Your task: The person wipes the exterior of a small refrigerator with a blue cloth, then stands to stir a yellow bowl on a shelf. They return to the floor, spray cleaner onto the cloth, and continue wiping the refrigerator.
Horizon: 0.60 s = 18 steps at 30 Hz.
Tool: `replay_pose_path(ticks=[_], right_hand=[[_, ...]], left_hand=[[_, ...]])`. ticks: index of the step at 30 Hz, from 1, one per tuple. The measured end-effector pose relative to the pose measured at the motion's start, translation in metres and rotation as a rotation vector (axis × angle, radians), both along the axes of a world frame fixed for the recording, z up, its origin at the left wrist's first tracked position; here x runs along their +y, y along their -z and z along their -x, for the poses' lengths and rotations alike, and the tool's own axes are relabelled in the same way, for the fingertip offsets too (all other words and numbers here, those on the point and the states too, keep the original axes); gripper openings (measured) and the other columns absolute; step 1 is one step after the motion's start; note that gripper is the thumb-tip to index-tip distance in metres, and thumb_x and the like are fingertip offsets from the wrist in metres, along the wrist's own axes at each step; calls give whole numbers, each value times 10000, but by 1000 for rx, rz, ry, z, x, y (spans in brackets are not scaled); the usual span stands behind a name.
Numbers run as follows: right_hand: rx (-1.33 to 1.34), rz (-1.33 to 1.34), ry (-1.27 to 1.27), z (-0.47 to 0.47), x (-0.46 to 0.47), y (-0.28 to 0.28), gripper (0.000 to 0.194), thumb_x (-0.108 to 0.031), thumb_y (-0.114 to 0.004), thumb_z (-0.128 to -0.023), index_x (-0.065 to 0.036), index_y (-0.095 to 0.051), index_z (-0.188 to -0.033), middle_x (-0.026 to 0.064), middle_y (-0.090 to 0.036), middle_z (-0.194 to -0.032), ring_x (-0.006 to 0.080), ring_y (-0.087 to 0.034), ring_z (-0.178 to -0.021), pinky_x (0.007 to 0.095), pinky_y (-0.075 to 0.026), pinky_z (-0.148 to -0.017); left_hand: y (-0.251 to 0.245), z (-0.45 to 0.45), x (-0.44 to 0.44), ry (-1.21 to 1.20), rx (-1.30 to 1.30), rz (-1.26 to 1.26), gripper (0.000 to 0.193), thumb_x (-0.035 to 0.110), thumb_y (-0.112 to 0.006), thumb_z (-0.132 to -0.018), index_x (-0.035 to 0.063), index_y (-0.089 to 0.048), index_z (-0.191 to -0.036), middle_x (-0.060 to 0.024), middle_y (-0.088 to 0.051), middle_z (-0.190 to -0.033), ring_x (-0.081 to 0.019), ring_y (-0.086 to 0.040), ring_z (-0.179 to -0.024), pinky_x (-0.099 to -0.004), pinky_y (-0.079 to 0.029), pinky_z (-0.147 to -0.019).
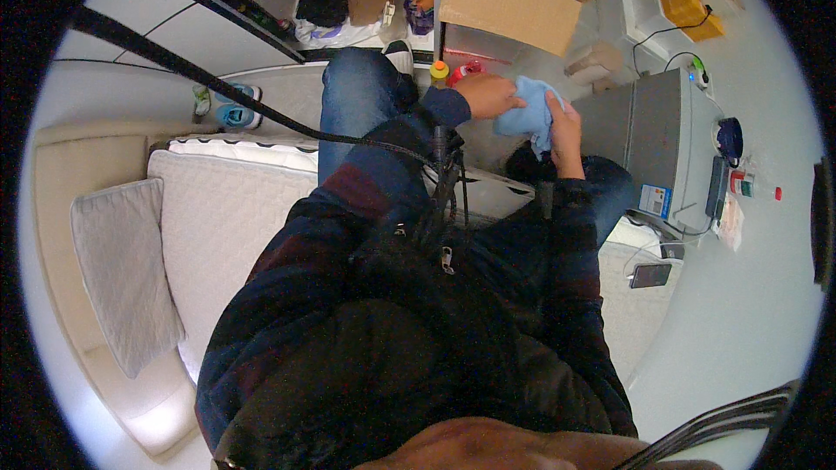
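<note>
A light blue cloth (532, 104) is held between my two hands, above the floor and in front of my knees. My left hand (488, 93) grips its left side, knuckles up. On the opposite edge, my right hand (566, 134) has the fabric between thumb and fingers. The cloth is bunched, and a loose corner hangs below my right fingers. Just beyond my left hand stands a bottle with an orange cap (439, 72). Beside that is a red bottle (467, 70), partly hidden by the hand.
An open cardboard box (509, 10) stands ahead. To the right are a grey refrigerator-like cabinet (604, 121), cables and a phone (650, 275). A mattress (228, 202) and grey pillow (127, 274) lie left, blue shoes (238, 115) beyond them. A black strap (215, 85) crosses the view.
</note>
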State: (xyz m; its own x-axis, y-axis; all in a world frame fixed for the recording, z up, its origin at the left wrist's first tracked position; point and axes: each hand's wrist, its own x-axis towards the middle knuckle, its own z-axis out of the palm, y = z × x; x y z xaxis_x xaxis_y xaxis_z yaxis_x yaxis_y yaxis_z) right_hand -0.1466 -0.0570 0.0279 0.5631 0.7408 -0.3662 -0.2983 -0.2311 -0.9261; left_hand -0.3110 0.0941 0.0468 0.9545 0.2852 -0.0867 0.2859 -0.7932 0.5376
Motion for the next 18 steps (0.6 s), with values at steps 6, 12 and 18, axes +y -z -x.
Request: replay_pose_path(ticks=[6, 12, 18], right_hand=[[-6, -59, -12, 2, -1, 1, 392, -312, -663, -1013, 34, -705, -1192, 73, -736, -1020, 148, -675, -843, 295, -538, -761], [-148, 50, 162, -16, 0, 15, 413, -340, -670, -1001, 37, -707, -1168, 67, -726, -1010, 159, -664, -910, 318, -533, -810], [120, -208, 264, -25, -3, 11, 461, -283, -676, -1002, 66, -613, -1297, 134, -708, -1157, 219, -695, -995, 354, -555, -860]], left_hand=[[6, 0, 4, -5, 71, 22, 614, 568, -473, -1032, 2, -707, -992, -229, -709, -937, -419, -695, -863, -547, -541, -778], [44, 1, 13, 65, 239, 121, 594, 549, -493, -1030, -4, -711, -1023, -233, -716, -962, -419, -701, -900, -537, -529, -832], [52, 10, 11, 210, 380, 73, 525, 510, -555, -1011, 12, -679, -1121, -234, -715, -963, -413, -706, -915, -518, -555, -829]])
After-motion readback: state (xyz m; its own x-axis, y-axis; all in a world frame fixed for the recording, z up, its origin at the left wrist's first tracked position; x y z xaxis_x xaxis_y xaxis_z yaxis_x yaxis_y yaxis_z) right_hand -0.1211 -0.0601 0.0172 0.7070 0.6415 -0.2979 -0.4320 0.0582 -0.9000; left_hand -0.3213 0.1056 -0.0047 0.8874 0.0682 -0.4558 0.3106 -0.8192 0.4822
